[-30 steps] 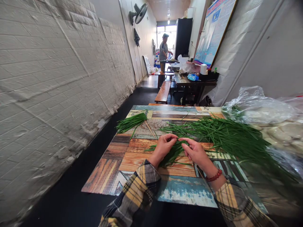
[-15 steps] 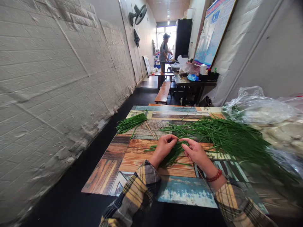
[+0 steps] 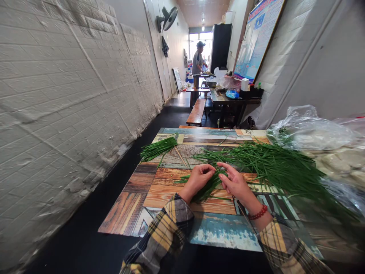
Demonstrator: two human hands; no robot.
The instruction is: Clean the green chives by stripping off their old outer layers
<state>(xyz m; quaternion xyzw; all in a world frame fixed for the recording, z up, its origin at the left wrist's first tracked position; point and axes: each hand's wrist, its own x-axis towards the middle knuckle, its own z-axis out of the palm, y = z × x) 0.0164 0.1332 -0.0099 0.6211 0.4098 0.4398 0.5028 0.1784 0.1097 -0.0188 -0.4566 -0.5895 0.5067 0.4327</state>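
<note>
My left hand [image 3: 199, 178] is closed in a pinch at the front of the table, at a small heap of green chives [image 3: 209, 190] that lies partly under it. What exactly sits between its fingertips is hard to see, but it looks like chive strands. Close beside it, my right hand [image 3: 235, 182] has its index finger stretched out and its other fingers curled round a thin wooden skewer [image 3: 242, 207], which slants down under the wrist. At the back left lies a neat bundle of chives [image 3: 158, 148] on another skewer [image 3: 180, 155].
A big loose pile of chives [image 3: 276, 160] spreads over the right of the wood-patterned table [image 3: 134, 213]. Clear plastic bags [image 3: 313, 131] with pale contents stand at the right edge. Beyond are a bench [image 3: 197, 111], a second table and a person [image 3: 198, 61] standing.
My right index finger has lifted and straightened a little, and the fingertips of my two hands have come slightly apart. The heaps of chives look the same.
</note>
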